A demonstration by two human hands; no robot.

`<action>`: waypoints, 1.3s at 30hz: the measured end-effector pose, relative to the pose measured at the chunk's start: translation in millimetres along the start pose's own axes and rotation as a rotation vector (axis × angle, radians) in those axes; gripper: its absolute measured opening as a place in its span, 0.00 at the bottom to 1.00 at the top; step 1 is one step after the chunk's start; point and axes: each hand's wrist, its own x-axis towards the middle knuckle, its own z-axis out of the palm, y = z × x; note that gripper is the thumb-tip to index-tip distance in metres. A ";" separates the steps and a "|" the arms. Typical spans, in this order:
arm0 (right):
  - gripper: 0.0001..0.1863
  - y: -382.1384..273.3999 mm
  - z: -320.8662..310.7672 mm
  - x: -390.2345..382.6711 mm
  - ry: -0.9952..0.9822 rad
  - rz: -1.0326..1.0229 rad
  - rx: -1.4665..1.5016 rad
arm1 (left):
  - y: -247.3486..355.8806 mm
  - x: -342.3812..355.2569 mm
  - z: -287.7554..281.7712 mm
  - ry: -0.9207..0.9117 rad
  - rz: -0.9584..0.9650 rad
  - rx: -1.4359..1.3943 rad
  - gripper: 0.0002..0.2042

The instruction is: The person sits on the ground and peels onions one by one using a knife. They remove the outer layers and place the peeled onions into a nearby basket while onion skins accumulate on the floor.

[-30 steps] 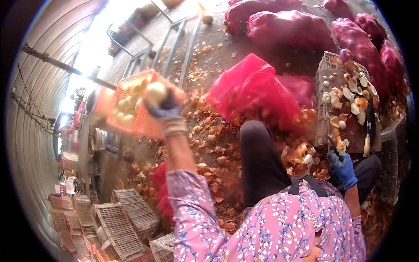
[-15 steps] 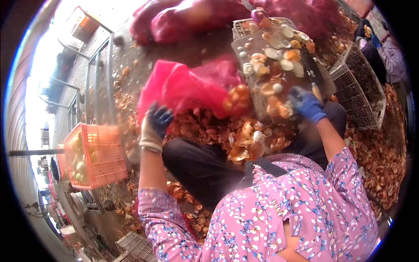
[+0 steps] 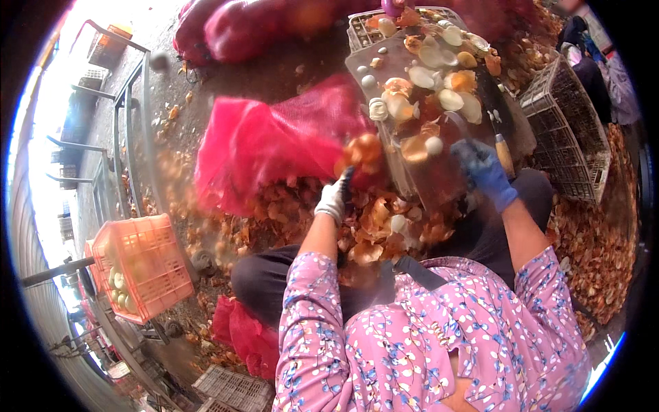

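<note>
No writing, label, brand, number or sign can be read, neither on the bright pinkish-red mesh sack (image 3: 247, 147) nor on the orange slatted plastic crate (image 3: 154, 264). The blue glove on the right hand (image 3: 484, 172) and the white glove with dark fingers on the left hand (image 3: 333, 198) bear no readable lettering. By the pale wooden knife handle (image 3: 504, 155), some whitish specks are too small to tell (the far left is washed out by glare).

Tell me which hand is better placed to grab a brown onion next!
Probably the left hand: it's close to the brown onions, while the right hand is farther off, near the knife.
</note>
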 end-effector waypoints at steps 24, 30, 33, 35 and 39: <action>0.15 -15.9 9.1 9.4 -0.084 0.150 0.148 | 167.8 50.4 -29.5 -0.101 0.427 -0.081 0.15; 0.17 -25.6 2.5 13.7 0.037 -0.169 0.082 | 100.6 11.8 -66.1 0.730 0.690 0.595 0.29; 0.21 -28.7 3.5 19.4 0.102 -0.172 -0.039 | 30.3 38.3 -94.8 0.393 0.518 0.915 0.26; 0.26 -18.3 1.5 22.3 0.218 -0.285 -0.217 | 24.7 26.4 -62.9 0.261 0.466 1.234 0.35; 0.29 -19.9 3.9 26.3 0.283 -0.427 -0.433 | 44.3 26.5 -27.1 0.237 0.214 1.454 0.47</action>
